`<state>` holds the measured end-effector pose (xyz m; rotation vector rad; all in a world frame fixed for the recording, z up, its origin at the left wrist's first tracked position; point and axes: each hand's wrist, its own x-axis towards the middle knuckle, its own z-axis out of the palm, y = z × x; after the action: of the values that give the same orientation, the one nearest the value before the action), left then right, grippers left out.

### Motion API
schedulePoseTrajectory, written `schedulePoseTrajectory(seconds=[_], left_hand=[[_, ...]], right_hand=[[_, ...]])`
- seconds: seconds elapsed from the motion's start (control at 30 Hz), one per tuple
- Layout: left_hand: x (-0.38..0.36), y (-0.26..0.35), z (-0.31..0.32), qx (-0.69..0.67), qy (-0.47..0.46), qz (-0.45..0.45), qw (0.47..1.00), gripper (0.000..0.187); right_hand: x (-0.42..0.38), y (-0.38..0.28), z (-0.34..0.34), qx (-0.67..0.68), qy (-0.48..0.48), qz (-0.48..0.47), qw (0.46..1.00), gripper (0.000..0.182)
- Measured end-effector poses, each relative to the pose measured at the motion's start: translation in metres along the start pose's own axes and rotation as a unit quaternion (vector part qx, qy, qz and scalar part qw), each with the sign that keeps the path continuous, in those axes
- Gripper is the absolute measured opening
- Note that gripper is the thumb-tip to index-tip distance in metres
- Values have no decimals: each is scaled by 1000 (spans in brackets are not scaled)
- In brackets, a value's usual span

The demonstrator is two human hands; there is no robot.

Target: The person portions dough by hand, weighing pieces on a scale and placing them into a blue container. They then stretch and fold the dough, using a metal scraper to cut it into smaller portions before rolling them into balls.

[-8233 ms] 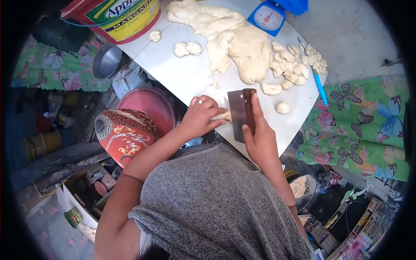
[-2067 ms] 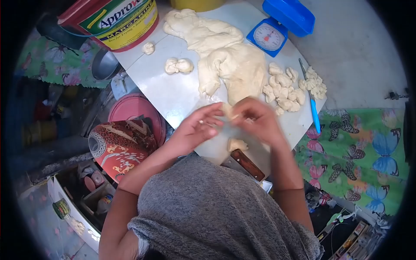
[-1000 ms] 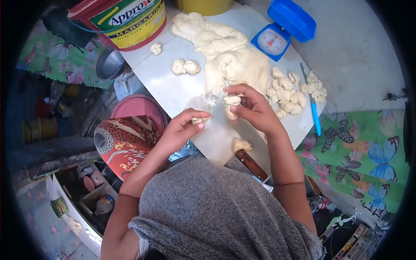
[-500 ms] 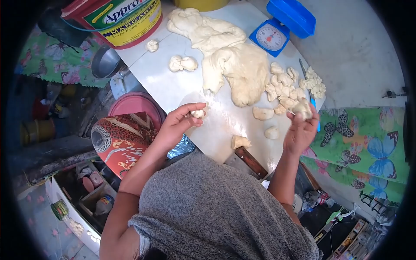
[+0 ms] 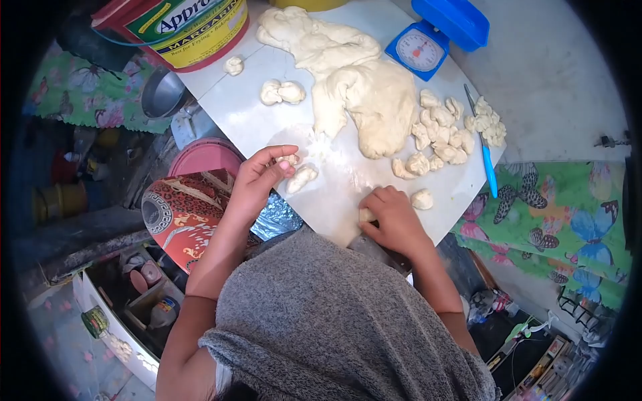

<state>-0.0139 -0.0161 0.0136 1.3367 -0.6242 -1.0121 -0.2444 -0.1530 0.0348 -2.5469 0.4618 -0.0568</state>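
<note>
My left hand [image 5: 259, 177] pinches a small piece of dough [image 5: 289, 160] between thumb and fingers above the left table edge. A longer piece of dough [image 5: 302, 179] lies just beside its fingertips. At the front of the table, my right hand [image 5: 396, 217] curls around a cut piece of dough [image 5: 366, 215], mostly covered by the fingers. Under that hand, a dark flat blade [image 5: 376, 252] is partly visible. Ahead lies a large mass of dough [image 5: 384, 100]. A pile of small dough lumps [image 5: 441, 130] sits to its right, with a single lump [image 5: 422, 199] nearer me.
A blue kitchen scale [image 5: 420, 50] stands at the back right. Along the right edge lies a blue-handled knife [image 5: 489, 170], beside more dough bits [image 5: 488, 122]. The red margarine bucket [image 5: 180, 33] is back left, near a pair of dough lumps [image 5: 282, 92].
My right hand has moved down and left from the pile to the dough at the table's front, leaving its lump behind. My left hand has shifted slightly left.
</note>
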Motion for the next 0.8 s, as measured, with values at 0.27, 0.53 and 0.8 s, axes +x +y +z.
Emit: schedulePoseTrajectory(seconds=[0.27, 0.53, 0.8], left_hand=[[0, -1, -6, -10, 23, 3, 1000, 26], [2, -3, -7, -11, 18, -2, 1000, 25], [2, -5, -1, -20, -2, -13, 1000, 28]], right_hand=[[16, 41, 5, 496, 106, 181, 842, 25], [19, 27, -6, 257, 39, 130, 957, 38], [79, 67, -184, 262, 504, 20, 823, 48]])
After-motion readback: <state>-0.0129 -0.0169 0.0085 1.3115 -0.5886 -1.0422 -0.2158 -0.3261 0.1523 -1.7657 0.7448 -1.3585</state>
